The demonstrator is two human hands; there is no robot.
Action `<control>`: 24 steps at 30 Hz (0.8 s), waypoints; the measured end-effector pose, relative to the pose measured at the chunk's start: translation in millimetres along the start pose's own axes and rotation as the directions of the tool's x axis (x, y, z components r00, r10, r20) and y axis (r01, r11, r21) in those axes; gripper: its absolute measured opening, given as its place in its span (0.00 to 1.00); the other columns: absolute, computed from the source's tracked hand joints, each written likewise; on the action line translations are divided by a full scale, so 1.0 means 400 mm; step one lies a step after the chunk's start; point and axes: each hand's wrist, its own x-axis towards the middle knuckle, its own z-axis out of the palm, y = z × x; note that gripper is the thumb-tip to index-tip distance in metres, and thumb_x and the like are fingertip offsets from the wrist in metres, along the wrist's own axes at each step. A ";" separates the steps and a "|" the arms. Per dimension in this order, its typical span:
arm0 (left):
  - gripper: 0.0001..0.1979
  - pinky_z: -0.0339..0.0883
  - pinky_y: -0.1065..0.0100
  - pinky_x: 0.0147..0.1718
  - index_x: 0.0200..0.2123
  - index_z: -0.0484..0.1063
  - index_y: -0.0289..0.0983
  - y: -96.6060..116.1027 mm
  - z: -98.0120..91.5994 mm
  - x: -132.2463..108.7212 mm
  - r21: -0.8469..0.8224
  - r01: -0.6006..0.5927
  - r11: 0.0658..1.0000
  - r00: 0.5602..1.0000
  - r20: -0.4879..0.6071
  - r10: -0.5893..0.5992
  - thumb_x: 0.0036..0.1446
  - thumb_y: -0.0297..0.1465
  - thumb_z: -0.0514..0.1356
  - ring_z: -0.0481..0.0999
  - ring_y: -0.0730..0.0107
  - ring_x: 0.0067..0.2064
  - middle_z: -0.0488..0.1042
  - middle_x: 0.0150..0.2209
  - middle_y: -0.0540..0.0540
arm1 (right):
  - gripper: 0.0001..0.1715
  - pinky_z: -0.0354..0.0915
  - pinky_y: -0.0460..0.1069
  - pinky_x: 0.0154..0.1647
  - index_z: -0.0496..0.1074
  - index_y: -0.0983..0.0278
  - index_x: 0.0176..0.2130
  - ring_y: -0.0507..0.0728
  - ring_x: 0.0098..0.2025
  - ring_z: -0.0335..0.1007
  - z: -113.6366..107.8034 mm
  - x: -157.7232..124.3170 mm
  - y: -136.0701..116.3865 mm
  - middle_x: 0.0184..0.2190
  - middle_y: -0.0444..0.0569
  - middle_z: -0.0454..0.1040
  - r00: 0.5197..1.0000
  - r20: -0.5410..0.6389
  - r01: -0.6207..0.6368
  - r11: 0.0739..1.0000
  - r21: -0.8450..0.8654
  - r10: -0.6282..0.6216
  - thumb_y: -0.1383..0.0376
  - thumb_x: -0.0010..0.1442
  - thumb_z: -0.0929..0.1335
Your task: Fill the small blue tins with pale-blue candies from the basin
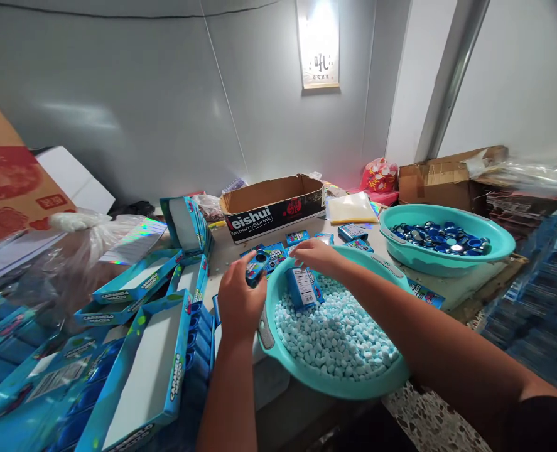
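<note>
My left hand (pixel 241 298) is closed around a small blue container (pixel 256 266) with a dark round opening on top, just past the left rim of a turquoise basin (pixel 278 351). Pale blue candies (pixel 339 333) fill that basin. Over its far side reaches my right hand (pixel 316 256), fingers bent and drawn together; whatever they may hold is too small to make out. Below it, a blue printed box (pixel 302 289) stands tilted among the candies. Flat blue printed packs (pixel 274 254) lie just behind the basin, between the two hands.
A second turquoise basin (pixel 448 263) at the right holds shiny blue round caps (pixel 441 237). Behind stands an open black-printed carton (pixel 278 213). Blue display trays (pixel 141 370) and rows of blue containers (pixel 198 339) crowd the left. A stack of clear sheets (pixel 352 208) lies at the back.
</note>
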 end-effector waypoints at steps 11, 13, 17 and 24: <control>0.32 0.71 0.63 0.44 0.54 0.72 0.45 -0.036 -0.144 -0.001 0.271 0.136 0.953 0.814 0.518 -0.263 0.45 0.19 0.58 0.78 0.57 0.48 0.79 0.46 0.46 | 0.22 0.48 0.49 0.27 0.63 0.63 0.24 0.52 0.26 0.58 0.014 -0.001 0.029 0.23 0.46 0.66 0.964 0.096 0.263 0.846 -0.464 -0.248 0.58 0.67 0.60; 0.28 0.71 0.61 0.46 0.54 0.73 0.44 -0.037 -0.143 -0.002 0.279 0.168 0.946 0.789 0.537 -0.299 0.48 0.22 0.60 0.78 0.55 0.48 0.78 0.47 0.46 | 0.24 0.48 0.49 0.27 0.61 0.63 0.24 0.52 0.26 0.58 0.023 0.005 0.035 0.24 0.47 0.67 0.960 0.135 0.281 0.821 -0.496 -0.247 0.56 0.69 0.58; 0.27 0.70 0.57 0.51 0.57 0.71 0.40 -0.008 -0.156 0.007 0.193 0.069 0.979 0.901 0.409 -0.144 0.52 0.33 0.65 0.75 0.52 0.53 0.74 0.54 0.43 | 0.24 0.50 0.49 0.30 0.65 0.64 0.27 0.54 0.32 0.63 0.039 0.020 0.059 0.32 0.52 0.72 0.972 0.183 0.224 0.798 -0.560 -0.145 0.54 0.70 0.59; 0.10 0.68 0.63 0.51 0.46 0.75 0.36 0.083 -0.142 0.020 0.008 -0.093 0.996 0.990 -0.106 0.093 0.64 0.28 0.57 0.76 0.66 0.47 0.78 0.43 0.49 | 0.14 0.53 0.47 0.31 0.73 0.65 0.33 0.54 0.35 0.64 0.043 0.018 0.064 0.37 0.52 0.74 0.981 0.156 0.187 0.808 -0.559 -0.119 0.56 0.58 0.73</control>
